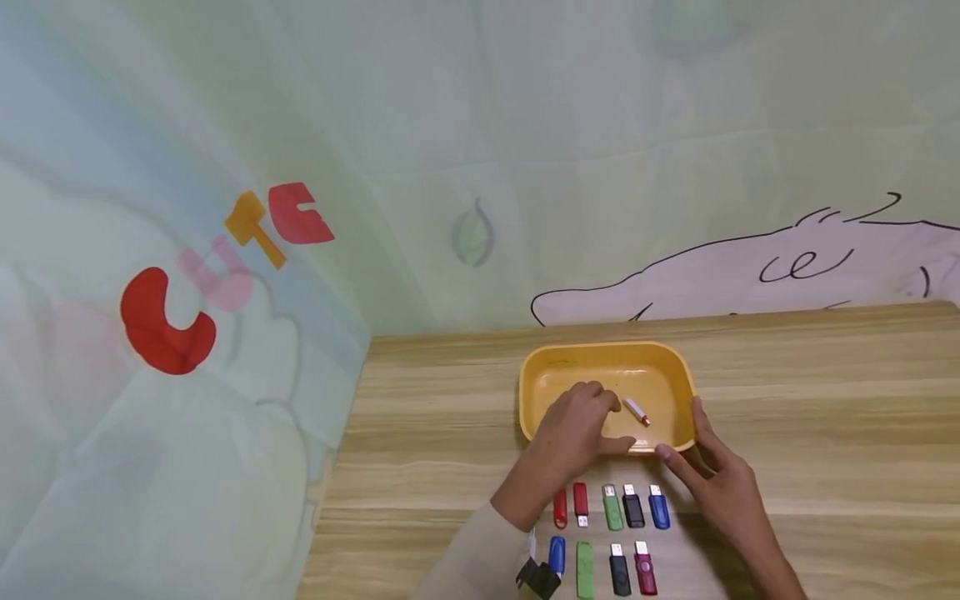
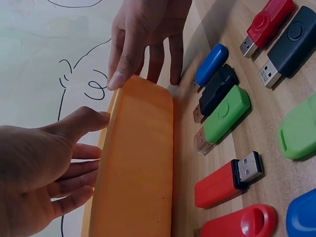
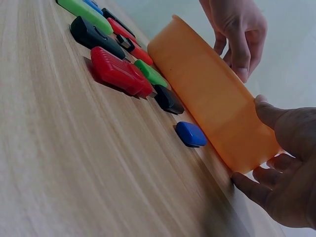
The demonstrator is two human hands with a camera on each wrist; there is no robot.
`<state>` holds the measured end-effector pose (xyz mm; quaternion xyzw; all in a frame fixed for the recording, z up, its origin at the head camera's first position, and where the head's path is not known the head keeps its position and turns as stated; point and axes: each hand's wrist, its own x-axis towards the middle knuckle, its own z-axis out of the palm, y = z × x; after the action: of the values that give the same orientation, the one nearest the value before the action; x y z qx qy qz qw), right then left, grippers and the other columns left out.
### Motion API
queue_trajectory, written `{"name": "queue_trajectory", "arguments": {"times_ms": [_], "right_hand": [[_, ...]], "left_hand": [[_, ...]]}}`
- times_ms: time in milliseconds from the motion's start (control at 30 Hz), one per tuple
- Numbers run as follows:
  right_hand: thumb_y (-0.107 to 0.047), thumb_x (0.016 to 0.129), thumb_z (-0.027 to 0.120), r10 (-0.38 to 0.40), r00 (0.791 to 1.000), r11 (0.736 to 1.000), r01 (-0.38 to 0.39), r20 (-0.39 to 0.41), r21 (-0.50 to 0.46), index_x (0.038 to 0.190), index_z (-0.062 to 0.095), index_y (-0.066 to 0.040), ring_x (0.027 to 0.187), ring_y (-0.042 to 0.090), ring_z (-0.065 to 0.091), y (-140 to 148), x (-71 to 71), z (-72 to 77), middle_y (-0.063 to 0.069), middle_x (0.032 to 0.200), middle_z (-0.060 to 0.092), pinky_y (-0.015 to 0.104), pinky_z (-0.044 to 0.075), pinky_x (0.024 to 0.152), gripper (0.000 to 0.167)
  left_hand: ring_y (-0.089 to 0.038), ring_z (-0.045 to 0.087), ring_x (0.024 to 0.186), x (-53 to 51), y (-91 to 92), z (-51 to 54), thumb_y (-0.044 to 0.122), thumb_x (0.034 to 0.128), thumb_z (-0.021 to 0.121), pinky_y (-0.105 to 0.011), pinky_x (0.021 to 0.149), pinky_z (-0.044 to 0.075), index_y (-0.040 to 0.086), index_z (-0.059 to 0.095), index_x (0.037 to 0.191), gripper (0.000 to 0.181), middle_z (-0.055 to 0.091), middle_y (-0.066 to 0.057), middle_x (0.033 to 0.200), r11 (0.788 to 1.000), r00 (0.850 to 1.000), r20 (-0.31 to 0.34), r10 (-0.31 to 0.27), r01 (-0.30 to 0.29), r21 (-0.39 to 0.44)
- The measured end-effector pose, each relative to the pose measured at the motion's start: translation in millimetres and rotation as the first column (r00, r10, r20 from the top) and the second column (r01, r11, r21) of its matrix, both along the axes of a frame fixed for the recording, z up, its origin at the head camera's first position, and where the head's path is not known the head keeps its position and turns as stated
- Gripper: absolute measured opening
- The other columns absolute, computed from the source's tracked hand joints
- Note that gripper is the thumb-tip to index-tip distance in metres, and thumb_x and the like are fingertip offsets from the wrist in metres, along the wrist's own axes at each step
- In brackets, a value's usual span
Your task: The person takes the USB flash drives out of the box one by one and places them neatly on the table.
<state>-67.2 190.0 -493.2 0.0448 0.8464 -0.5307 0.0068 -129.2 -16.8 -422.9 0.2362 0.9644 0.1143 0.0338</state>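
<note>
A yellow plastic basin (image 1: 607, 354) stands on the wooden table, with a small white-and-red USB stick (image 1: 636, 412) lying on its floor. My left hand (image 1: 577, 425) reaches over the near rim into the basin, left of that stick. Its fingers are bent and apart from the thumb, holding nothing. At the basin's near right corner, my right hand (image 1: 723, 492) grips the wall, thumb on the rim and fingers around the right end. The right wrist view also shows the right hand (image 3: 296, 153) spanning this corner.
In front of the basin, several USB sticks lie in two rows, among them a blue one (image 1: 659, 510), a black one (image 1: 619, 573), a green one (image 1: 584, 571) and a dark red one (image 1: 645, 571). A printed cloth (image 1: 420, 208) hangs behind the table (image 1: 825, 417).
</note>
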Motion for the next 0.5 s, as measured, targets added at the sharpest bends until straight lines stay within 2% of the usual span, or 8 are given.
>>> {"name": "queue_trajectory", "arguments": {"times_ms": [333,500], "right_hand": [[-0.033,0.101,0.074,0.004,1.000,1.000,-0.004,-0.010,-0.004,0.167,0.020,-0.020,0.143,0.054,0.045,-1,-1.4,0.4,0.024,0.166,0.029,0.000,0.038,0.090,0.087],[-0.033,0.101,0.074,0.003,1.000,1.000,-0.003,-0.009,-0.009,0.168,0.020,-0.020,0.143,0.054,0.045,-1,-1.2,0.3,0.024,0.166,0.029,0.000,0.038,0.089,0.087]], "left_hand": [[-0.010,0.062,0.098,-10.2,3.2,2.1,0.050,0.0891,0.084,-0.018,0.089,0.054,0.016,0.076,0.118,0.046,0.071,0.004,0.111,1.000,0.999,0.029,0.024,-0.023,-0.013],[-0.010,0.060,0.093,-16.0,6.2,3.6,0.050,0.0875,0.086,-0.017,0.083,0.053,0.016,0.076,0.117,0.047,0.070,0.003,0.108,0.999,0.999,0.035,0.035,-0.034,-0.028]]}}
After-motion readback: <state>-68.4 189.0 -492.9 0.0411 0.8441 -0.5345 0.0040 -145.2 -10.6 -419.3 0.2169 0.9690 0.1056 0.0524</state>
